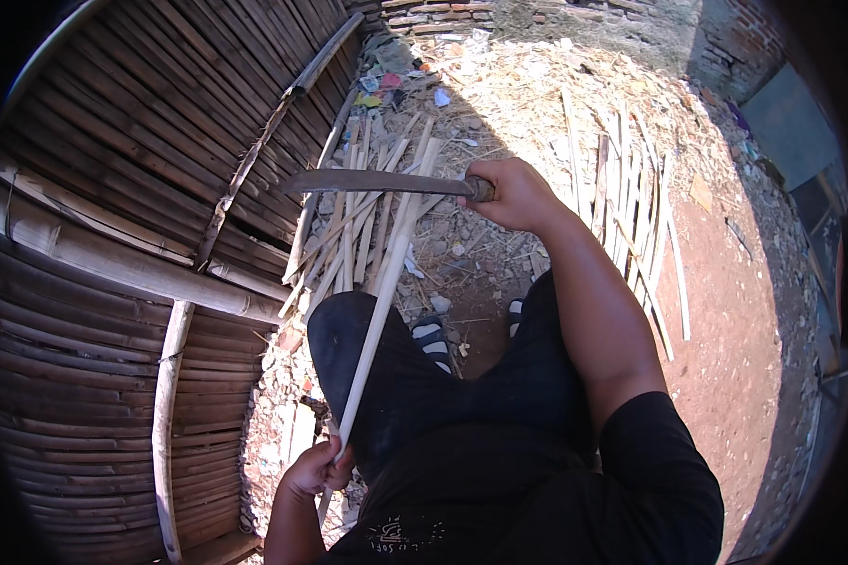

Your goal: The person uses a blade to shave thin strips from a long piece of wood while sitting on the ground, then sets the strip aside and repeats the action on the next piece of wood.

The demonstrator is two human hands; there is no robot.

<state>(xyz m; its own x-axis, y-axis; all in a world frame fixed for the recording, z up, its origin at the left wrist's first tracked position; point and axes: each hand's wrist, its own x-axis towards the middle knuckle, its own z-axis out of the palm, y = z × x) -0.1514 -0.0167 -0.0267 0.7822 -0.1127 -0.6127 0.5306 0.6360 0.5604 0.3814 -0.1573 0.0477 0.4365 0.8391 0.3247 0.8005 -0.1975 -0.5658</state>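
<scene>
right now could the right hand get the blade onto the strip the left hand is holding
Probably yes. The right hand holds the blade just above the pale bamboo strip, which the left hand grips at its near end; nothing lies between them.

Right hand stretched forward in a closed grip, left hand clenched low by the hip.

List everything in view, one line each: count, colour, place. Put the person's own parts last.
Long blade: one, dark grey, held level at centre.
Bamboo strip: one, pale, running over the left knee.
Bamboo strips on ground: many, pale, ahead and right.
Woven bamboo panel: one, brown, left side.
Brick wall: one, reddish, top.
Litter: several scraps, mixed colours, top centre.
Sandals: two, striped, on the feet.
Left hand: gripping the strip's near end.
Right hand: gripping the blade's handle.
</scene>
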